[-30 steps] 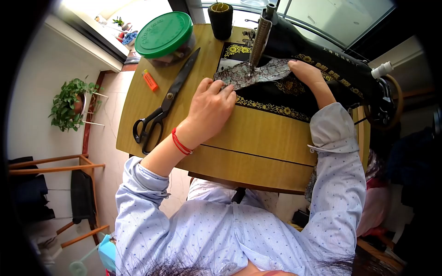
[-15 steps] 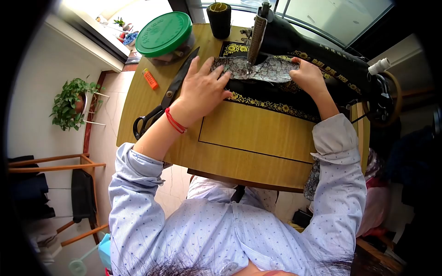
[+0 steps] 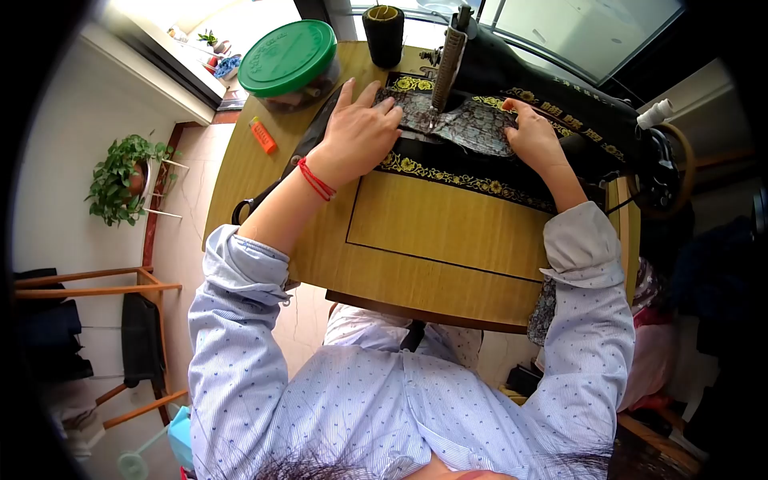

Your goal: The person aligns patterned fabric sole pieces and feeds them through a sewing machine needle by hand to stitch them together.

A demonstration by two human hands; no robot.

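Observation:
A grey patterned cloth piece [image 3: 478, 128] lies on the bed of the black sewing machine [image 3: 552, 100], under its needle. My left hand [image 3: 358, 132], fingers spread, rests by the cloth's left end with its fingertips on the edge. At the right end, my right hand [image 3: 534, 140] has thumb and forefinger at the cloth's edge; the forefinger is stretched out and the two tips look apart. My left forearm and hand partly cover the large black scissors [image 3: 308, 136].
On the wooden table [image 3: 432, 216] stand a green-lidded tub [image 3: 288, 60] and a dark thread cone [image 3: 384, 36] at the back. An orange lighter [image 3: 262, 135] lies near the left edge. White thread [image 3: 656, 114] sits by the handwheel.
My left hand has moved up and left, its fingers spreading over the scissors' side. My right hand has shifted slightly and loosened its pinch. The cloth has turned, its right end lower.

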